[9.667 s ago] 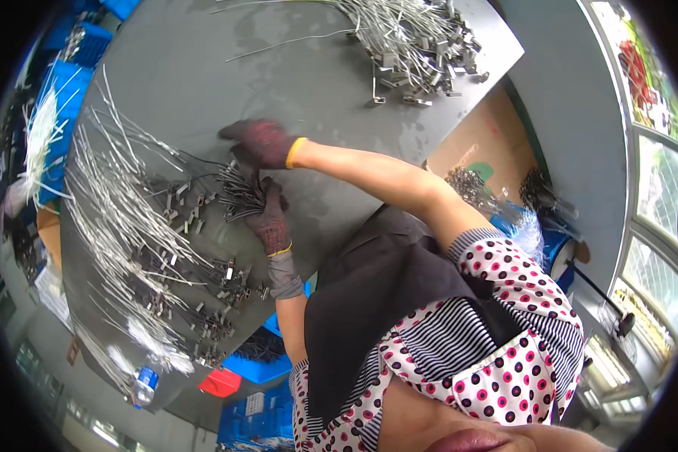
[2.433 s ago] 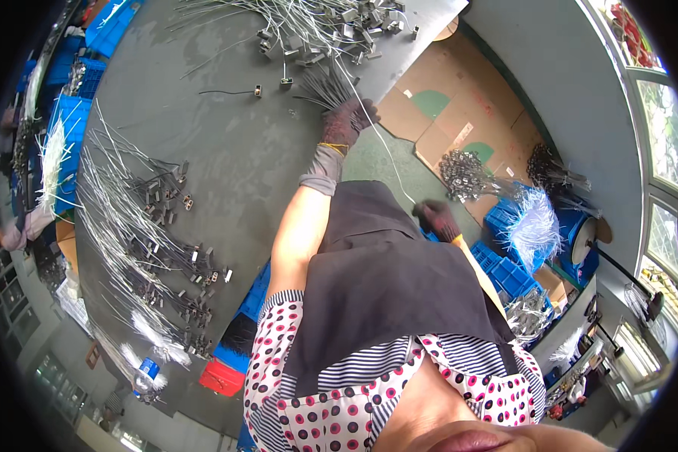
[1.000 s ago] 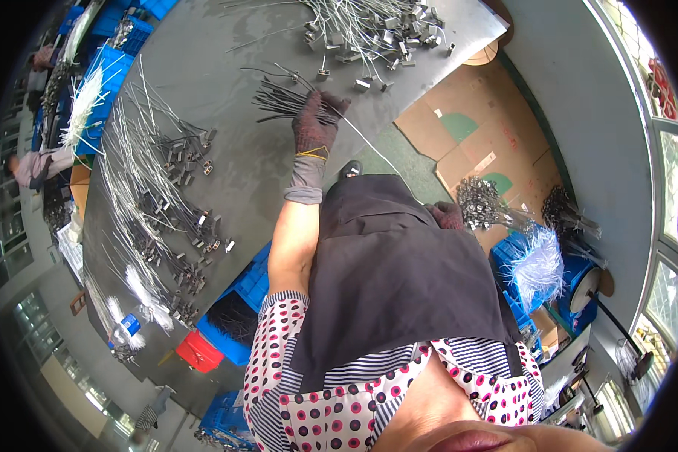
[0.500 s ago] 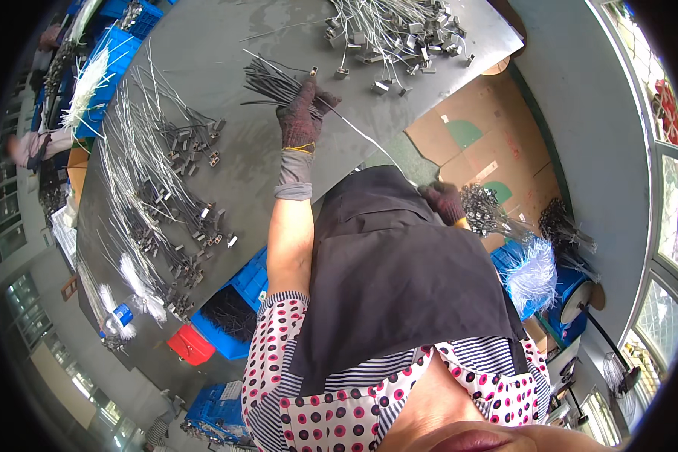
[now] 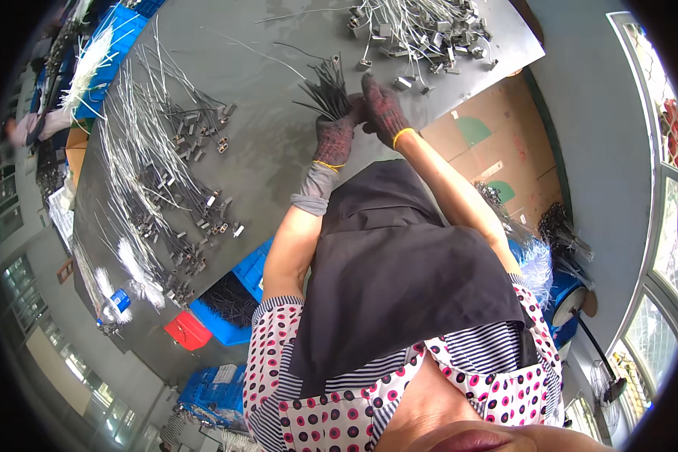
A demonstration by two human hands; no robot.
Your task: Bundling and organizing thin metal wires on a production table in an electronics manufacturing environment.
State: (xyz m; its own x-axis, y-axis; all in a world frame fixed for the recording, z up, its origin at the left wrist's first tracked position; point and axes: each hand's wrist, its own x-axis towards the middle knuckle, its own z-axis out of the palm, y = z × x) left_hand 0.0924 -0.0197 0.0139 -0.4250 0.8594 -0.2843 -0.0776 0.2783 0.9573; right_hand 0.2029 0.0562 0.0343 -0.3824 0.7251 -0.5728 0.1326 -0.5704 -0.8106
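Note:
My left hand (image 5: 334, 140), in a dark red-grey knit glove, is closed around a bundle of thin black tubes (image 5: 325, 92). The tubes fan out over the grey metal table. My right hand (image 5: 386, 114), gloved alike, meets the left at the lower end of the bundle. Its fingers look closed, but what they hold, if anything, is hidden between the hands. A thin pale wire (image 5: 267, 57) runs across the table to the bundle's tips. Beyond my right hand lies a pile of pale wires with metal connectors (image 5: 437, 47).
More wires with connectors (image 5: 147, 166) spread along the table's left side. A blue bin (image 5: 222, 330) with black pieces and a red box (image 5: 188, 331) sit below the near edge. Flattened cardboard (image 5: 505, 143) lies right of the table. A blue crate (image 5: 120, 34) stands far left.
My right hand has risen from beside the apron to the left hand. My left hand has shifted right, and the tubes now point more upward. The wire that stretched between the hands no longer shows there.

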